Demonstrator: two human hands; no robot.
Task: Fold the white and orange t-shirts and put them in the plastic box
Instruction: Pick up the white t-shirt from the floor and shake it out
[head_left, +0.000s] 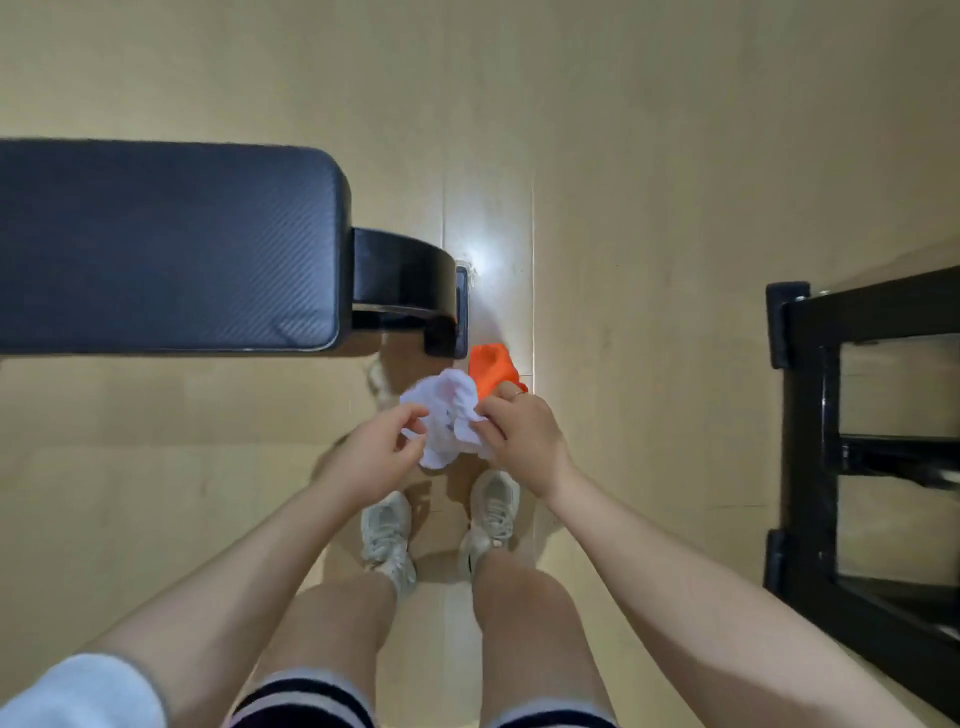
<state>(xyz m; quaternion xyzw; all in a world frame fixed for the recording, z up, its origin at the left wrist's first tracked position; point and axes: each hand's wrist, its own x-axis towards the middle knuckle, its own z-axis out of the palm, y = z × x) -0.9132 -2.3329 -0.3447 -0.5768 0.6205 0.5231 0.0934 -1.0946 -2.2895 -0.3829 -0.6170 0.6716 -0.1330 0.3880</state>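
Pale sleeve at bottom left corner, closest to lens, w/ both bare forearms running up toward frame center. Below them: dark shorts w/ white stripe, bare legs, two off-white sneakers planted on a light wood-look floor.

Left hand fingers curled, thumb and fingertips pinched onto the left edge of the white t-shirt. Right hand closed on the shirt's right side, cloth bunched under the fingers; a ring shows on one finger. White shirt is crumpled, not folded, held in the air between both hands, above the shoes.

Orange t-shirt sits just behind the right hand, bunched up too; looks caught by that hand's far fingers, but can't tell for sure whether it's gripped or just touching.

Black padded bench fills the left side, its curved black metal leg ending near the orange cloth. Black metal frame along right edge, well apart from the hands. Bright light glare on floor past the bench leg.
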